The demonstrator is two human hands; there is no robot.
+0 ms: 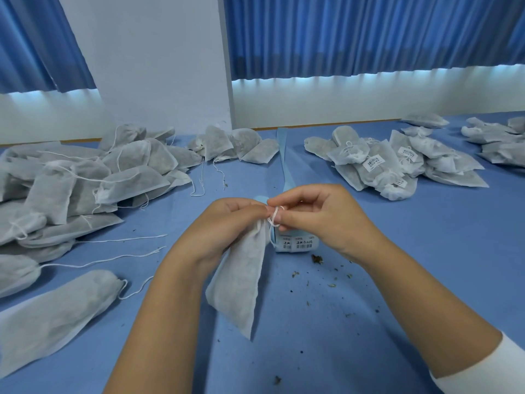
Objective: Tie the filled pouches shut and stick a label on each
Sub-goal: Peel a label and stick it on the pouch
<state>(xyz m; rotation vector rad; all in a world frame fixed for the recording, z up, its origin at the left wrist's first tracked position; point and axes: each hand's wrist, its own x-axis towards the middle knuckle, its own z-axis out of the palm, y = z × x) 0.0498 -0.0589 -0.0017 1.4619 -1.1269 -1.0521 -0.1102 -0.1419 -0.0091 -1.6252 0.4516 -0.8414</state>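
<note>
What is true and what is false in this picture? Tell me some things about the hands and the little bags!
1. The left hand grips a pouch by its neck. True.
2. The right hand pinches the pouch's white string. True.
3. The left pile holds the labelled pouches. False: labels show on the right pile.
4. The curtains are red. False: they are blue.
5. Crumbs lie on the table. True.

Packing workroom: pouch heaps (71, 177), blue table (397, 265).
</note>
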